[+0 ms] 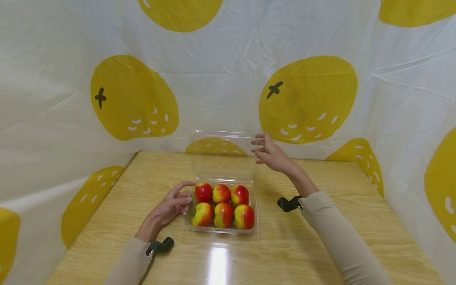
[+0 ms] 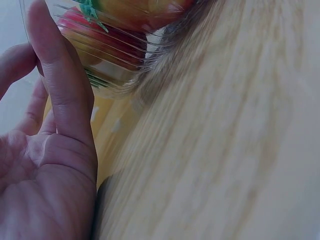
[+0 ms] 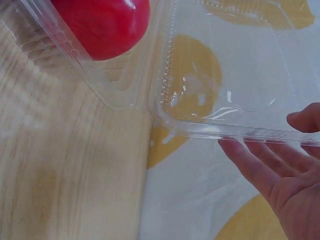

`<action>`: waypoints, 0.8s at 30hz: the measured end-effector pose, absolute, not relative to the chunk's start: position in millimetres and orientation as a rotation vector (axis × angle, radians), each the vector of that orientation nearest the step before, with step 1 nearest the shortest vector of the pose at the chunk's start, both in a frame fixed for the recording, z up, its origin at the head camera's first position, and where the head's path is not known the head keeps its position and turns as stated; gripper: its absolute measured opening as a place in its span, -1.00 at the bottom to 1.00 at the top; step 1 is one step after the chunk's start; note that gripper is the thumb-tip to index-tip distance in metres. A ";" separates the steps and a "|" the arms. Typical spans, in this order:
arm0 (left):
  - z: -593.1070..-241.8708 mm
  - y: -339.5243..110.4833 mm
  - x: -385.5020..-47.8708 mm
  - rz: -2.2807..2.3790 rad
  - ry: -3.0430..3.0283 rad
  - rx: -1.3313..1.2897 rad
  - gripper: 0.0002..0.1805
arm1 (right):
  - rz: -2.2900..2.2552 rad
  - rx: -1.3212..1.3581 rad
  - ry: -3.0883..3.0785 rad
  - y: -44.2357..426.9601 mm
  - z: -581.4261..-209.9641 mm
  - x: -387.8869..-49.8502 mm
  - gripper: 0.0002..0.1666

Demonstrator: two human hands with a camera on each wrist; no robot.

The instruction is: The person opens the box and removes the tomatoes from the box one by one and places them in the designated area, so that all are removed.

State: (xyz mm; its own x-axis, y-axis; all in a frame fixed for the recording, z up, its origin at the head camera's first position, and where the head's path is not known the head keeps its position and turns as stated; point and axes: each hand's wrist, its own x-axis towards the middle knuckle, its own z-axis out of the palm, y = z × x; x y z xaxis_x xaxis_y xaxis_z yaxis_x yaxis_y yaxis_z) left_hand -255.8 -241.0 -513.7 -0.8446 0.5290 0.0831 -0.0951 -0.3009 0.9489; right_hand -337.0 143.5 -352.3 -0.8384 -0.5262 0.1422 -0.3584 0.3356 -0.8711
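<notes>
A clear plastic clamshell box [image 1: 228, 231] sits on the table with its transparent lid [image 1: 224, 170] raised at the back. Inside lie several red-and-yellow apples [image 1: 223, 215] in two rows. My left hand [image 1: 174, 205] is at the box's left side, index finger stretched toward the back corner; in the left wrist view the thumb [image 2: 62, 95] lies against the clear wall. At the lid's right edge is my right hand [image 1: 272, 155], fingers spread. The right wrist view shows its fingertips [image 3: 232, 150] touching that edge, with the thumb on the near side.
The wooden table [image 1: 160, 261] carries the box near its middle. A white cloth with yellow fruit prints [image 1: 221, 91] hangs close behind the table and along both sides. Each wrist wears a black camera mount [image 1: 288, 204].
</notes>
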 end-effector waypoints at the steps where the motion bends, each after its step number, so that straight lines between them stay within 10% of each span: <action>1: -513.7 -240.8 -255.7 2.189 1.558 0.539 -0.48 | -1.513 -0.802 2.431 143.3 -353.0 -337.8 -0.31; 24: -516.0 -238.7 -258.1 2.175 1.524 0.592 -0.47 | -1.586 -0.606 2.378 147.2 -415.1 -354.0 -0.20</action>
